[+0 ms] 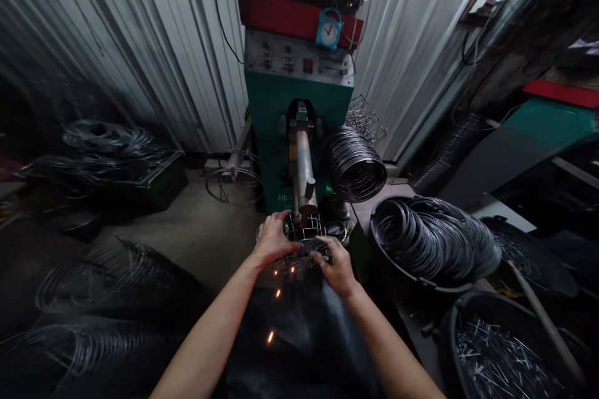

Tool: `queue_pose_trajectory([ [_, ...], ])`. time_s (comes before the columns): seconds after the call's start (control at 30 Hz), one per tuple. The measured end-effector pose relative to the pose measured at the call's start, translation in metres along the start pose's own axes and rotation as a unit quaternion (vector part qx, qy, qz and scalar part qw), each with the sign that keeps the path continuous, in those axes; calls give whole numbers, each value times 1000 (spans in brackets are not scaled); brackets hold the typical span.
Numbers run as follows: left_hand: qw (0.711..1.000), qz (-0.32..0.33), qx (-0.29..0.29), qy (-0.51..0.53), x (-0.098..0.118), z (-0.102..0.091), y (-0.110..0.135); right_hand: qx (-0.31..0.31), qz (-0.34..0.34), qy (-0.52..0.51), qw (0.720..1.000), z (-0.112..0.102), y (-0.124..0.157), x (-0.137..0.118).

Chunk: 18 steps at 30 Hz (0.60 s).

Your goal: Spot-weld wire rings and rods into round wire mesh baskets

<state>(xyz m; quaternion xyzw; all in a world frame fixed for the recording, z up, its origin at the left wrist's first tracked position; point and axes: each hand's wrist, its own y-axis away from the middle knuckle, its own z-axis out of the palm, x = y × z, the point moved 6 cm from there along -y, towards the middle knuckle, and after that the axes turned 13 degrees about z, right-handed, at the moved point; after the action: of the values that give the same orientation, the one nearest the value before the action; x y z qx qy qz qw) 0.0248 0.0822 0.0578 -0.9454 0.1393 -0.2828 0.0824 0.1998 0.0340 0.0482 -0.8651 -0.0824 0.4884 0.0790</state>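
A round wire basket sits under the electrode end of a green spot welding machine. My left hand grips its left side, thumb reaching inward across the wires. On the right side, my right hand is closed on the basket with thumb and fingers. The machine's metal arm comes down toward the basket's far rim, where a small glow shows at the tip. Orange sparks fall below the basket toward my dark apron.
Stacked wire rings hang right of the machine. A tub of wire rings and another tub of short wire pieces stand at right. Wire coils and wire frames lie at left. A blue clock hangs above the panel.
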Motion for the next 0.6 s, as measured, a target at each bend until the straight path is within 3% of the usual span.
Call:
queue_pose_trajectory([
  [0.13,1000,6,-12,-21,-1,-2,-4,-4,209,-114,971,-5,41,49],
  [0.3,1000,-9,-11,2,-10,-2,-15,-55,395,-266,878,9,80,96],
  [0.4,1000,-13,-9,8,-13,-1,-19,-54,436,-325,837,13,89,104],
  [0.6,999,-25,-19,12,-16,3,-25,-15,454,-375,808,14,91,109],
])
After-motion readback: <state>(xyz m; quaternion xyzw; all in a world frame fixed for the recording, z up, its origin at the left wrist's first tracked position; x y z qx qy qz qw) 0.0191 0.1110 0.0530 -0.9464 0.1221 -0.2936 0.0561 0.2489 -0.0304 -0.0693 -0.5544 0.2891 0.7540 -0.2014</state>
